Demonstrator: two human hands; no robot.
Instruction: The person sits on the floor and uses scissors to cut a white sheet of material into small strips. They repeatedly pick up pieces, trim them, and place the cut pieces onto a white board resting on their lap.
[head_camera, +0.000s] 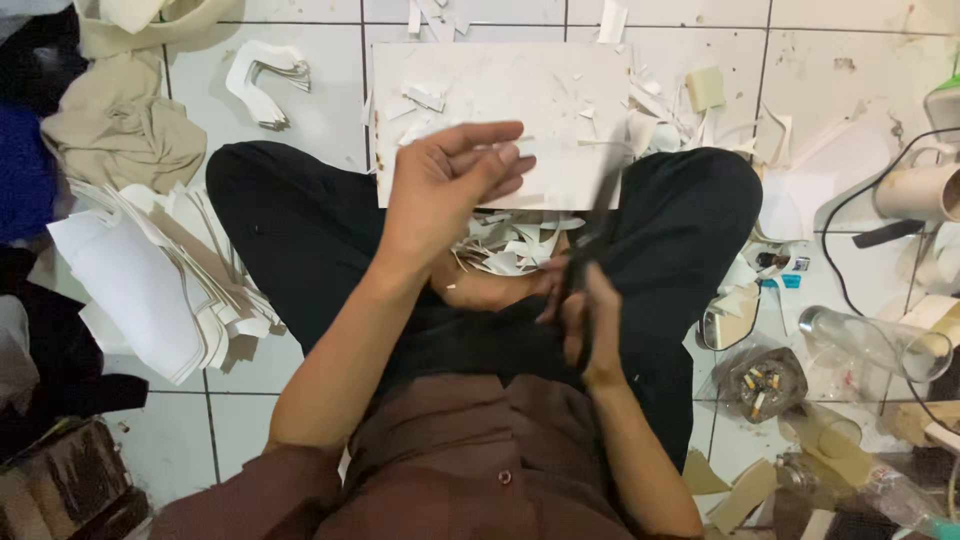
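Note:
I sit cross-legged on a tiled floor with a white board (560, 90) propped against my knees. My left hand (450, 185) is raised in front of the board, its fingers pinched on a thin white paper strip (575, 146) that runs off to the right. Lower down, my right hand (585, 315) grips black scissors (598, 225), blurred by motion, their blades pointing up toward the strip. White paper scraps (515, 245) lie in my lap between my legs, and several more lie scattered on the board.
A fanned stack of white cut paper shapes (150, 275) lies at left, beside a beige cloth (120, 125). At right stand a glass ashtray with butts (760, 382), a clear glass lying on its side (870, 342), a white mug (915, 192) and a black cable (850, 205).

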